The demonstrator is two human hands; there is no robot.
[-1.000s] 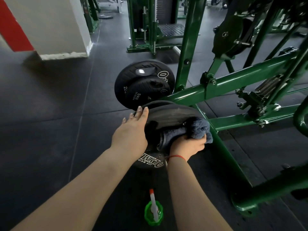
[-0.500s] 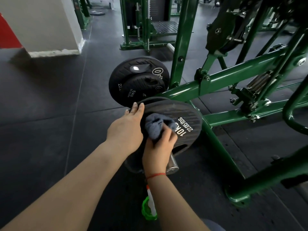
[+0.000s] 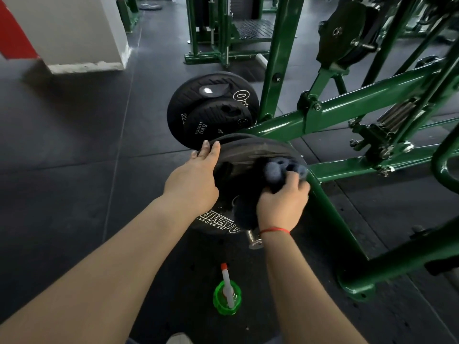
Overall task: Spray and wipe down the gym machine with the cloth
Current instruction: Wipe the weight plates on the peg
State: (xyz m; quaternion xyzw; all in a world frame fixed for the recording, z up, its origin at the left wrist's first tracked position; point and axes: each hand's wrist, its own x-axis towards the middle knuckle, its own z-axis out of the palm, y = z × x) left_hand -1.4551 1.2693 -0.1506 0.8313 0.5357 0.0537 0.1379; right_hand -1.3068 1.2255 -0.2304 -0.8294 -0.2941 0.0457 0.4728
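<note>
The cloth [image 3: 280, 170], a bunched blue-grey towel with a fuzzy nap, lies against the right side of the near plate [image 3: 250, 151]. The right hand [image 3: 280, 207] is curled round it from below and presses it onto the plate's face. The left hand [image 3: 192, 181] rests on the plate's upper left rim, fingers straight and together, holding nothing. A thin red cord [image 3: 274, 230] circles the right wrist.

White letters along the plate's lower edge, upside down and partly hidden by the hands, read "JOE WEIDER" beside larger letters cut off at "LYMP". Beyond the plate, a smaller disc [image 3: 218, 120] reads "5kg" and sits against a larger one [image 3: 188, 100] marked "22" and a ringed "O".

The plate is round, matt black and ribbed, and a chrome peg [image 3: 254, 240] shows at its lower edge. To its right runs the machine [image 3: 347, 108], glossy green steel tube with bolted joints. Nearer than the plate, a bottle [image 3: 227, 291] stands on the dark speckled floor [image 3: 74, 170]: green scalloped body, white neck, red tip
</note>
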